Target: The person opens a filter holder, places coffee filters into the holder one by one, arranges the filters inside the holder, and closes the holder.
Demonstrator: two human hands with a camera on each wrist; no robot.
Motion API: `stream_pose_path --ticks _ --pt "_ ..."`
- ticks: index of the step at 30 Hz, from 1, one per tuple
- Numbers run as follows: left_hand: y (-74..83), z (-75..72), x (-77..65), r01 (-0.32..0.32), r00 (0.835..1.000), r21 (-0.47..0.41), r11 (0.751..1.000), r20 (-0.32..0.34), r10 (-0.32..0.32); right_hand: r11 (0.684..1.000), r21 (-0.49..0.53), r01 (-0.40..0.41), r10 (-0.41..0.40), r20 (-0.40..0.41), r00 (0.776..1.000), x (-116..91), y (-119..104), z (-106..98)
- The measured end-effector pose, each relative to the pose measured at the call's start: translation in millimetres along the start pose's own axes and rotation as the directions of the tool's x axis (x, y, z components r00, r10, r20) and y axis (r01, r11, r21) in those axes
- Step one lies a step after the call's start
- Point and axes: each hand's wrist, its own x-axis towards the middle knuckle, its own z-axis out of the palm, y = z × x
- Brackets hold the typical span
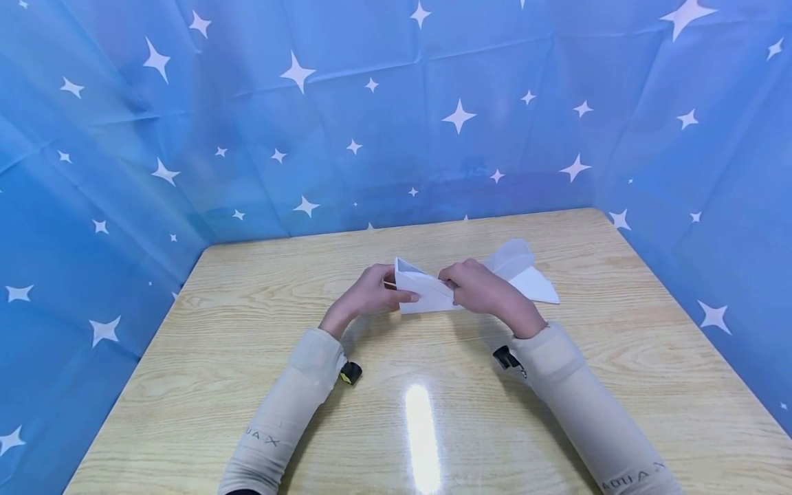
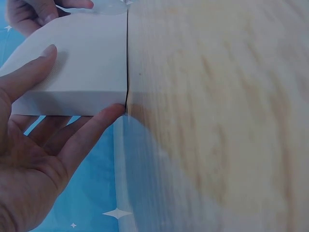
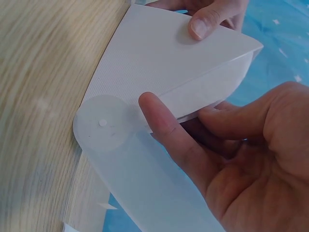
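A white folded card piece, box-like with a rounded outline, is held between both hands above the table. My left hand grips its left end, thumb on the broad face and fingers along the narrow side. Near its other end my right hand pinches the edge; in the right wrist view a finger lies on the face beside a slanting flap. A translucent rounded strip joins the card at a round end with a small white dot. Beyond the right hand, a white wedge-shaped part shows.
The light wood table carries a bright light reflection near its front. A blue curtain with white stars hangs along the back and sides. Small black devices sit at the wrists, below the pale sleeves.
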Motion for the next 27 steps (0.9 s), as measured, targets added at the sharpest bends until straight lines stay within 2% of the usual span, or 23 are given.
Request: stream_pose_path --ticks 27 --pt "-1.1 0.6 0.4 -0.006 1.000 0.009 1.000 -0.006 0.006 1.000 -0.002 0.018 -0.018 0.001 1.000 -1.5 0.6 -2.6"
